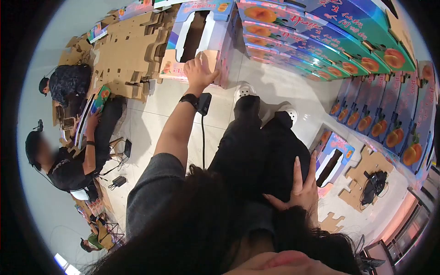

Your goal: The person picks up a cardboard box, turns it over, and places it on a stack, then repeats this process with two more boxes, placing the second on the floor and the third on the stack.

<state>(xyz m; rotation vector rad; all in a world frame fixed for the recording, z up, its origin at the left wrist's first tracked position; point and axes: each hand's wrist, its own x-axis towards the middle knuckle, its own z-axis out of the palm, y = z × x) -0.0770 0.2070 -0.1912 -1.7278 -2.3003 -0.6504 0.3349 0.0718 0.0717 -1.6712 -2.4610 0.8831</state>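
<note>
My left hand lies with spread fingers on the near end of a peach-printed cardboard box, by a plain brown flap. The box stands on the floor, and a long dark slot runs between its top flaps. A dark band circles my left wrist, beside a black box-shaped device with a cable. My right hand rests on my thigh in dark trousers, fingers stretched out and holding nothing. Past it, a second printed box with a slotted top sits on the floor.
Stacked printed boxes rise ahead, with another row to the right. Flat brown cardboard sheets lie at the left. A seated person there holds a printed carton piece; other people work nearby. Black cables lie on cardboard at right.
</note>
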